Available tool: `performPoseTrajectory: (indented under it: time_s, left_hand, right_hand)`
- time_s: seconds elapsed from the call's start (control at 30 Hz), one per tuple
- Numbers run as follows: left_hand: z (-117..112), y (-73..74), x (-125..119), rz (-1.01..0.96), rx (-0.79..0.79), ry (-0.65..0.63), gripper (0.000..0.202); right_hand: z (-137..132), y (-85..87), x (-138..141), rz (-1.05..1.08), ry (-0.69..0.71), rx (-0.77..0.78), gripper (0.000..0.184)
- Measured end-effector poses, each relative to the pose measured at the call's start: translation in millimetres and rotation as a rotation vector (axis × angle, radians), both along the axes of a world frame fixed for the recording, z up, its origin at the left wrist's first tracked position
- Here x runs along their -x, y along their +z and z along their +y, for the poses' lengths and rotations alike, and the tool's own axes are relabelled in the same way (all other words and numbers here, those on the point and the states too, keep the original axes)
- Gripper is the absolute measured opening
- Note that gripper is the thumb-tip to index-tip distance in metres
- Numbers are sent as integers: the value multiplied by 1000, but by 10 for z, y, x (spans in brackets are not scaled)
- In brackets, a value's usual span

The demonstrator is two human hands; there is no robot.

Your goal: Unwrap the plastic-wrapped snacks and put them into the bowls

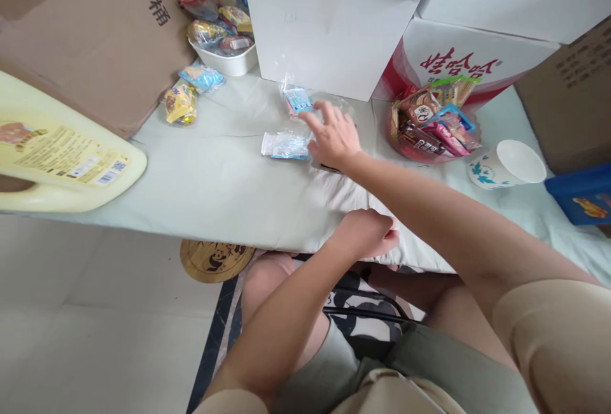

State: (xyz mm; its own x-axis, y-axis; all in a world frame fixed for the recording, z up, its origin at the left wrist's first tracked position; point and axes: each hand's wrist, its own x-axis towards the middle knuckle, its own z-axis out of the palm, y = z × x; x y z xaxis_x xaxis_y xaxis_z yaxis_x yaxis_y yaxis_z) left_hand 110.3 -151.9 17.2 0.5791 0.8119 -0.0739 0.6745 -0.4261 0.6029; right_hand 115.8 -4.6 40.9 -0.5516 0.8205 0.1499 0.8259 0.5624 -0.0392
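Note:
My right hand reaches over the table with its fingers stretched out, resting beside a clear packet with blue print. A second clear packet with a blue and red label lies just beyond the fingertips. My left hand sits at the table's near edge with its fingers curled on the pale cloth; nothing shows in it.
A red bowl of wrapped snacks stands right of the hand, a paper cup further right. A white tray of sweets and loose sweets lie at back left. White boxes, cardboard and a yellow jug ring the table.

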Motion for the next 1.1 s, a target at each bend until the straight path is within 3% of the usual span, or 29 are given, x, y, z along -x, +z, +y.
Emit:
performPoseTrajectory:
  time_s: [0.07, 0.2, 0.27, 0.4, 0.57, 0.7, 0.77, 0.97, 1.1]
  left_hand:
    - [19, 3, 24, -14, 4, 9, 21]
    - [52, 29, 53, -29, 63, 7, 24]
    - [55, 36, 60, -38, 92, -5, 25]
    - [54, 26, 70, -82, 130, -11, 27]
    - [99, 31, 40, -103, 167, -47, 31]
    - [123, 51, -3, -104, 206, -102, 34]
    - [120, 50, -14, -118, 221, -126, 34]
    - [129, 14, -31, -148, 289, -185, 37]
    - [148, -31, -75, -195, 311, -166, 37]
  right_hand:
    - [207, -28, -103, 17, -106, -19, 77]
    - [653, -177, -294, 6, -234, 120, 104]
    - [802, -224, -347, 31, -240, 148, 98]
    - [959, -166, -294, 151, -169, 174, 62]
    - [1098, 1, 130, 401, -142, 315, 42]
    - [1240, -40, 479, 370, -67, 301, 23]
    - [1314, -127, 574, 298, -11, 256, 24]
    - [1494, -462, 690, 194, 75, 192, 51]
    - [1515, -565, 762, 172, 38, 210, 62]
